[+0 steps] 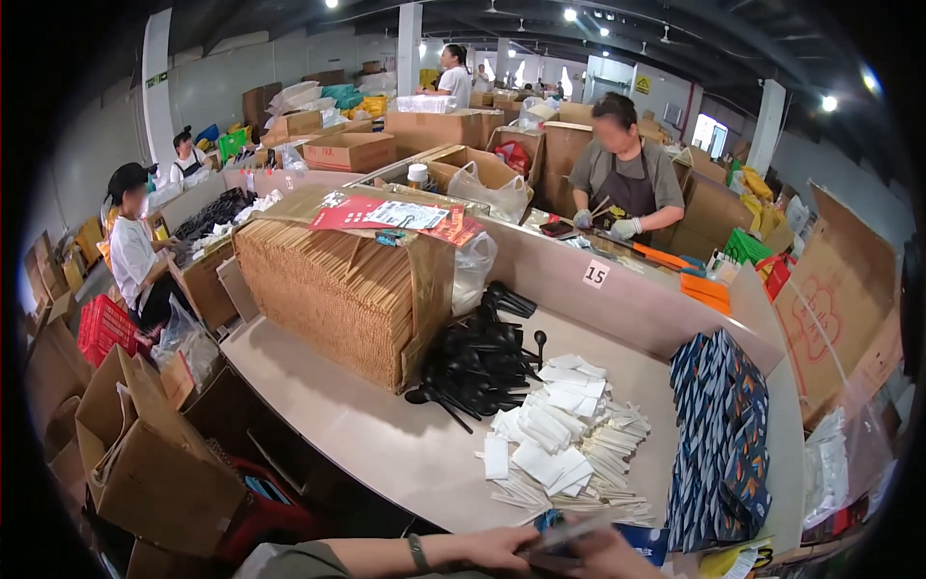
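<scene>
At the table's near edge my two hands come together around a greyish, flat, motion-blurred thing [564, 534] with a bit of blue beside it. My left hand [497, 548], a dark band on its wrist, has its fingers bent against this thing. My right hand [612, 558] is closed on its other side, smeared by motion. Next to my right hand lies a dark blue packet [644, 542]. Just beyond are folded white napkins [550, 454] on pale thin sticks [617, 439]. Black plastic spoons [477, 362] are heaped farther left. Blue patterned packets [719, 434] stand in overlapping rows on the right.
A big carton of wooden chopsticks [318, 299] rests on the table [338, 386], left of the spoons. A low partition [627, 285] runs behind; beyond it a gloved co-worker [632, 174] holds sticks. Open cardboard boxes [159, 463] crowd the left side. A tall carton [834, 289] stands right.
</scene>
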`<action>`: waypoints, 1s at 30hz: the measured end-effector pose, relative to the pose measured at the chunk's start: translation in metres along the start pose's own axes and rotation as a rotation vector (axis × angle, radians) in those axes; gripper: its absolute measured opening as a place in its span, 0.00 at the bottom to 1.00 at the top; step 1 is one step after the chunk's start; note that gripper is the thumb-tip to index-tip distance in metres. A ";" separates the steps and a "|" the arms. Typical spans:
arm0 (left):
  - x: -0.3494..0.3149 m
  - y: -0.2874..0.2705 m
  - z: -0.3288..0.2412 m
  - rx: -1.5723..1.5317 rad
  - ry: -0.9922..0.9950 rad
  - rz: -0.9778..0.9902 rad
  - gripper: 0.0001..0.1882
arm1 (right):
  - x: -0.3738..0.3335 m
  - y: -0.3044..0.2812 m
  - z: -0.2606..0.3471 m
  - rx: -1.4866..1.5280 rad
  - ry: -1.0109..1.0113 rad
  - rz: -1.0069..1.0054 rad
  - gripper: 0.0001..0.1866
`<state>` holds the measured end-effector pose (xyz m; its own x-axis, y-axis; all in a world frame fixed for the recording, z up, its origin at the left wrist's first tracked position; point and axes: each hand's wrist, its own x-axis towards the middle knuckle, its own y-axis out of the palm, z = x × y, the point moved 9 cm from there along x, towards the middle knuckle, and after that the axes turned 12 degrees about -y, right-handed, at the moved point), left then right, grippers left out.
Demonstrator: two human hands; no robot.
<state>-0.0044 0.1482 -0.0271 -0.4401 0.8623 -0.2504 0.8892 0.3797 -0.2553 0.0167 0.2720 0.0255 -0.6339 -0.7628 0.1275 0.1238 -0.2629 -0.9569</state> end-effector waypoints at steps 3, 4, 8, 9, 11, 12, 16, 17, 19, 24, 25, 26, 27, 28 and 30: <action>0.008 0.030 0.005 0.065 -0.098 0.182 0.27 | 0.023 0.024 -0.005 -0.039 -0.066 -0.074 0.24; 0.007 0.022 -0.001 0.069 -0.079 0.157 0.27 | 0.028 0.025 -0.005 0.018 -0.076 -0.083 0.25; -0.009 -0.042 0.032 0.085 -0.301 -0.218 0.20 | 0.033 -0.005 0.010 -0.126 0.201 -0.277 0.21; -0.018 -0.057 0.039 0.156 -0.436 -0.344 0.21 | 0.026 -0.001 0.004 -0.030 0.379 -0.295 0.24; -0.025 -0.078 0.027 0.284 -0.424 -0.440 0.22 | 0.018 0.039 -0.014 0.138 0.727 0.096 0.24; -0.029 -0.087 0.020 0.415 -0.406 -0.534 0.23 | 0.014 0.043 -0.015 0.138 0.742 0.101 0.24; -0.048 -0.083 0.019 0.469 -0.320 -0.543 0.27 | 0.020 0.055 -0.026 0.112 0.718 0.085 0.20; -0.052 -0.082 0.020 0.488 -0.301 -0.567 0.28 | 0.020 0.056 -0.027 0.140 0.724 0.062 0.19; -0.062 -0.080 0.025 0.503 -0.294 -0.587 0.30 | 0.024 0.046 -0.023 0.163 0.739 0.065 0.18; -0.079 -0.077 0.022 0.577 -0.277 -0.591 0.33 | 0.018 0.039 -0.023 0.245 0.805 -0.054 0.15; -0.082 -0.076 0.022 0.595 -0.286 -0.567 0.35 | 0.015 0.041 -0.021 0.249 0.810 -0.056 0.15; -0.089 -0.077 0.022 0.597 -0.285 -0.558 0.35 | 0.009 0.042 -0.019 0.275 0.835 -0.105 0.14; -0.090 -0.076 0.023 0.615 -0.262 -0.467 0.36 | 0.005 0.041 -0.022 0.298 0.861 -0.160 0.14; -0.087 -0.073 0.023 0.631 -0.238 -0.370 0.38 | 0.005 0.043 -0.024 0.301 0.874 -0.166 0.14; -0.078 -0.075 0.021 0.669 -0.215 -0.304 0.39 | 0.004 0.046 -0.019 0.230 0.873 -0.184 0.15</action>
<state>-0.0393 0.0457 -0.0085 -0.7289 0.6420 -0.2376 0.4899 0.2468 -0.8361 0.0056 0.2683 -0.0233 -0.9982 -0.0050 -0.0595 0.0535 -0.5181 -0.8536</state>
